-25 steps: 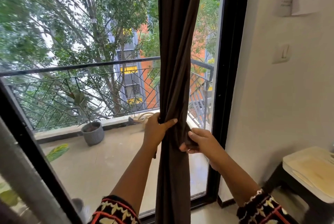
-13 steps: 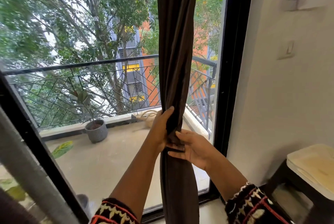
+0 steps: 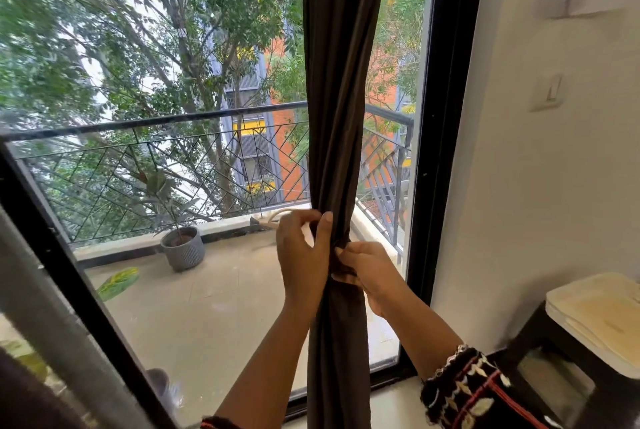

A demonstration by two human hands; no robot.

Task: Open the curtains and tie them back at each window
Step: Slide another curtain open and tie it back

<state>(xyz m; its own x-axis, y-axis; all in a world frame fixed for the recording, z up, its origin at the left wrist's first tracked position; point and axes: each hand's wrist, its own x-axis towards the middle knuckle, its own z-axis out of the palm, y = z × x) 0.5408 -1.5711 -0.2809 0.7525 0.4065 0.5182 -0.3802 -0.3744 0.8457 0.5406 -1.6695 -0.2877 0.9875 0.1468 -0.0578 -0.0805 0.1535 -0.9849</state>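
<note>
Brown curtain is pinched by left grip and right grip; folds could be spilled if either is slackened

Both hands are working the bunched-up dark curtain by the window: left hand gripping its left side, right hand pinching the fabric just beside it.

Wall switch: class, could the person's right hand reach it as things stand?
Probably yes: nothing stands between the wall switch and the right hand, though that hand pinches the curtain and must let go first.
</note>
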